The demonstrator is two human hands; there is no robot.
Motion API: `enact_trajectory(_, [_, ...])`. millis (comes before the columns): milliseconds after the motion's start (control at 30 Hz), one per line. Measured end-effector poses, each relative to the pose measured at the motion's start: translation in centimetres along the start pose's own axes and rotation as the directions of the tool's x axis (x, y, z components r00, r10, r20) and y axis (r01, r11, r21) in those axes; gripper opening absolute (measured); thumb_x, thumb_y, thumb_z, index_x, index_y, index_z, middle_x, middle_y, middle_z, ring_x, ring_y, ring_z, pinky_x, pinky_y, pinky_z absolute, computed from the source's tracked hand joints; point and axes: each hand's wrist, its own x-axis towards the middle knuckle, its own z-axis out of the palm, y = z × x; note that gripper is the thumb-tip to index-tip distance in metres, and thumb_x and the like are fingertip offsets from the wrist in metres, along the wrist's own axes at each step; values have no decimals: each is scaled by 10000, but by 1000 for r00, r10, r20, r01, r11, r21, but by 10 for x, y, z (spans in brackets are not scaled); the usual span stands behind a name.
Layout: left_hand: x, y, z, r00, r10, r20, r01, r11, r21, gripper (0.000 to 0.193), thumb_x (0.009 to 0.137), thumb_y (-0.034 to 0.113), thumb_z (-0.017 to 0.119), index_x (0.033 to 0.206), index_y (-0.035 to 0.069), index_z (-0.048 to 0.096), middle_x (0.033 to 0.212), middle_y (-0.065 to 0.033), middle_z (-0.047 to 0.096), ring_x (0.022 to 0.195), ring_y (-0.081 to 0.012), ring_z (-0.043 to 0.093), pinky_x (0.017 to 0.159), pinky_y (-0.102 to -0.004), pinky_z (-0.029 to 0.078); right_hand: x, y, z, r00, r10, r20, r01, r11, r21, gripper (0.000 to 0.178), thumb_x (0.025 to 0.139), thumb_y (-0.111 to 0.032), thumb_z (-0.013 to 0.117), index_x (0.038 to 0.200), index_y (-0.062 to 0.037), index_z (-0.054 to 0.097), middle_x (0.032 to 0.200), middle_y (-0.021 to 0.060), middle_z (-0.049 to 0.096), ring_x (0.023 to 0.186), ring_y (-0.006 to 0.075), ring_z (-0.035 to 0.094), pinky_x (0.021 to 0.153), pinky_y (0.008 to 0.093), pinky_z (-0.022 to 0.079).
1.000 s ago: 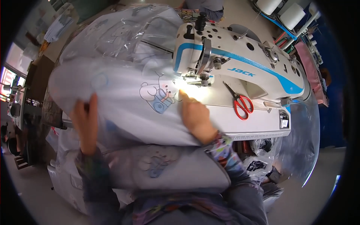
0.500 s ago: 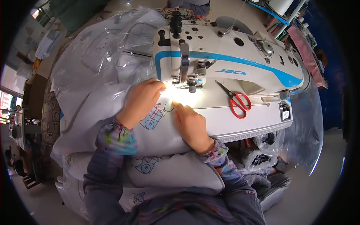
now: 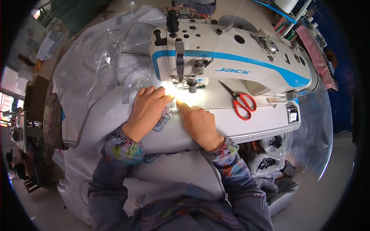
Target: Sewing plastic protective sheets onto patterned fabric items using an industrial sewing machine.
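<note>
A white and blue sewing machine point(image 3: 246, 65) stands on a white table point(image 3: 266, 119). White fabric with a cartoon print point(image 3: 115, 111) lies across the table and down over my lap. My left hand point(image 3: 148, 107) presses flat on the fabric just left of the lit needle area point(image 3: 189, 82). My right hand point(image 3: 200, 125) lies on the fabric beside it, its forefinger pointing at the presser foot. Both hands rest on the cloth with fingers together, pinching its edge near the needle.
Red-handled scissors point(image 3: 243, 104) lie on the machine bed to the right of the needle. Clear plastic sheeting point(image 3: 92, 65) covers a pile at the left. Bags and dark bundles point(image 3: 269, 161) sit under the table's right side. Shelves stand far left.
My left hand came in from the far left of the fabric to the needle area. My right hand slid a little toward the presser foot. The view moved closer to the machine.
</note>
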Motion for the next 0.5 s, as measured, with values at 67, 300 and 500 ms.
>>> enact_trajectory(67, [-2,3,4,1000,-21,-17,22,999,29,145,806,106,600,909,135,698,867,-14,565,884,-199,554,804,-342,408,-2,-3,1,1000,15,-19,-16,997,-80,366,944,-166,525,1288,-230,631,747,116,667,586,312,671,544,436,546])
enact_trajectory(300, [8,6,13,998,-46,-52,51,995,86,105,784,102,618,858,131,687,873,-17,575,887,-208,563,794,-350,413,4,-11,14,997,42,-71,-53,986,-159,387,933,-160,544,1308,-229,612,815,110,634,594,303,670,540,419,542])
enact_trajectory(500, [9,9,22,997,-60,-47,68,978,196,41,769,112,621,777,118,662,875,-18,580,893,-210,567,794,-352,414,10,-14,10,990,47,-133,-61,992,-107,344,923,-155,562,1260,-191,619,1022,153,587,637,296,675,499,401,518])
